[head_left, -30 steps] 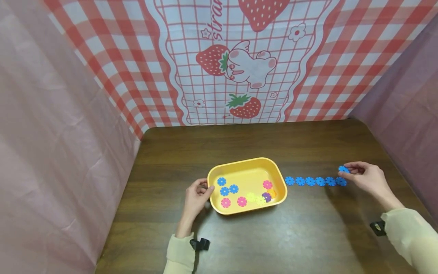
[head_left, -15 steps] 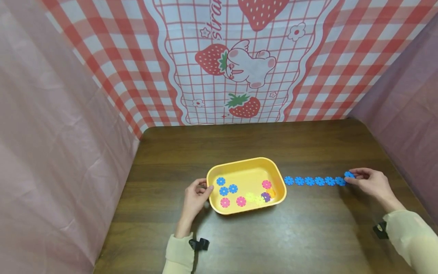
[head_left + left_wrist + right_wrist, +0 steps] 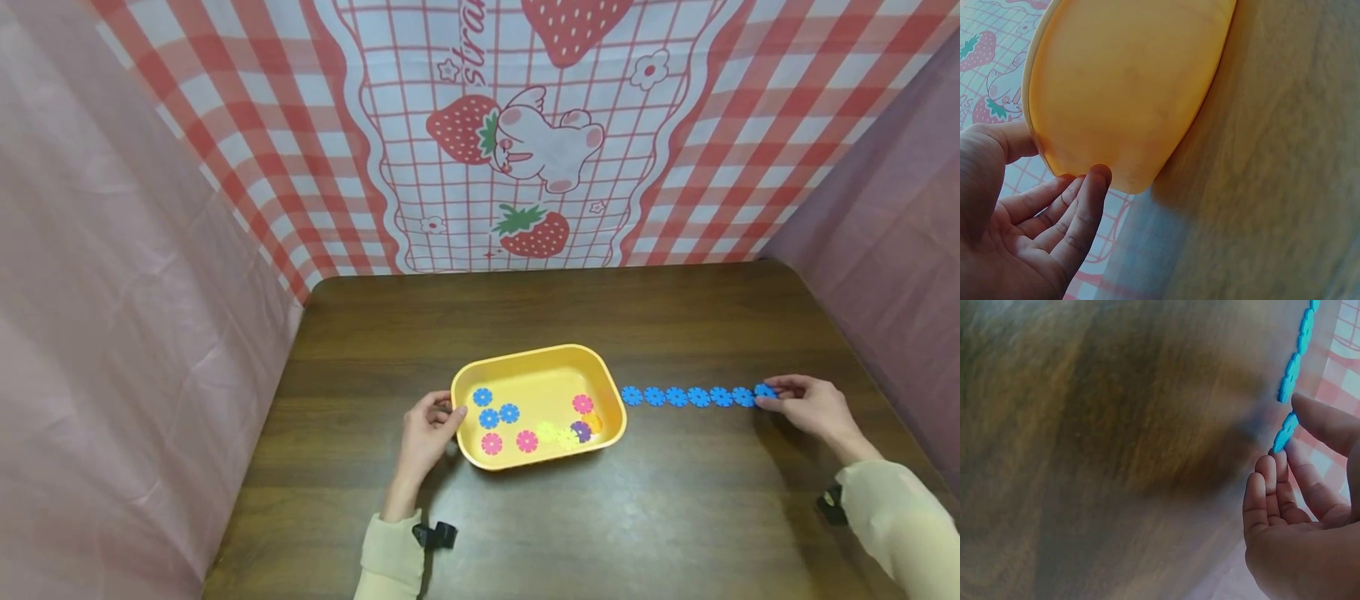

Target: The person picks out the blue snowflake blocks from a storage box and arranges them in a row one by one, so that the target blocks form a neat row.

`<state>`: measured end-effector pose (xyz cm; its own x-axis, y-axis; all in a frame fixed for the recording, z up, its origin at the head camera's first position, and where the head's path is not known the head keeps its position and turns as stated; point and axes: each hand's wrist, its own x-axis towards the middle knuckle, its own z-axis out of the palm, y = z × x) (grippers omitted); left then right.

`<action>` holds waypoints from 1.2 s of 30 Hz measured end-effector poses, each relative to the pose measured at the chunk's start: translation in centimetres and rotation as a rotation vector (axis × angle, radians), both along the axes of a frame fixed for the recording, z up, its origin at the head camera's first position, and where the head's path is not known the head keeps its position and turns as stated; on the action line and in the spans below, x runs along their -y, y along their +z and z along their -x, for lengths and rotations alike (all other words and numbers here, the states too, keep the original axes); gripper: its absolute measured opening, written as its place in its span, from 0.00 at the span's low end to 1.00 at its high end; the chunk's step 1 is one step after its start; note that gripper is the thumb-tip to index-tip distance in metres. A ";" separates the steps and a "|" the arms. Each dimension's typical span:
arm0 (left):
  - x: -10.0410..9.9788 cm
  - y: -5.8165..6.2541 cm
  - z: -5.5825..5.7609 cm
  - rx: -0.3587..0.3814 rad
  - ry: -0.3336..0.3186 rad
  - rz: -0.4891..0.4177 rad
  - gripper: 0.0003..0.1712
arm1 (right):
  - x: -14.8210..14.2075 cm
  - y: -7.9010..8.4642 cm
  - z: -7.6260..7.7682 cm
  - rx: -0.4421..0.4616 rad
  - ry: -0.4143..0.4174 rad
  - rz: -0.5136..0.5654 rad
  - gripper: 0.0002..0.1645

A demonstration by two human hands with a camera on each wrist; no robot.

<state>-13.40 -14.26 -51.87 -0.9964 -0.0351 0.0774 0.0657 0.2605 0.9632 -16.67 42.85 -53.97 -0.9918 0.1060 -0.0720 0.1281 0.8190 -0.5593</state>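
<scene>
At its left end, a yellow plastic tray (image 3: pixel 542 385) is gripped by my left hand (image 3: pixel 425 432), thumb over the rim and fingers against the outside. The left wrist view has the tray (image 3: pixel 1129 81) tilted, with fingertips (image 3: pixel 1099 174) on its outer wall. To the right, my right hand (image 3: pixel 812 408) pinches a blue snowflake disc (image 3: pixel 763 391) at the right end of a straight row of blue snowflake discs (image 3: pixel 677 397). In the right wrist view the pinched disc (image 3: pixel 1285 432) sits between thumb and fingers, a small gap from the row (image 3: pixel 1297 356).
Inside the tray lie blue discs (image 3: pixel 489 418), pink discs (image 3: pixel 527 441), yellow discs (image 3: pixel 567 438), a purple disc (image 3: pixel 581 431) and an orange one. The brown wooden table (image 3: pixel 585 533) ends at a strawberry-patterned cloth (image 3: pixel 420 183); pink curtains (image 3: pixel 112 333) hang at both sides.
My right hand has carried the blue disc right and down, from above the row's last disc to its right end. The left hand and tray have hardly moved.
</scene>
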 end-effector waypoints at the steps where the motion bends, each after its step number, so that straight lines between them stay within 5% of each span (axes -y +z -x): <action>1: 0.0 0.0 0.0 -0.008 -0.005 0.000 0.16 | 0.0 0.0 0.0 0.004 0.002 -0.001 0.31; 10: 0.6 -3.8 1.2 0.003 0.012 -0.005 0.18 | -0.3 -0.2 0.1 0.014 0.013 -0.036 0.31; 36: 0.6 -3.6 1.2 0.024 0.016 0.018 0.17 | -0.3 -0.5 0.3 0.000 0.025 -0.044 0.31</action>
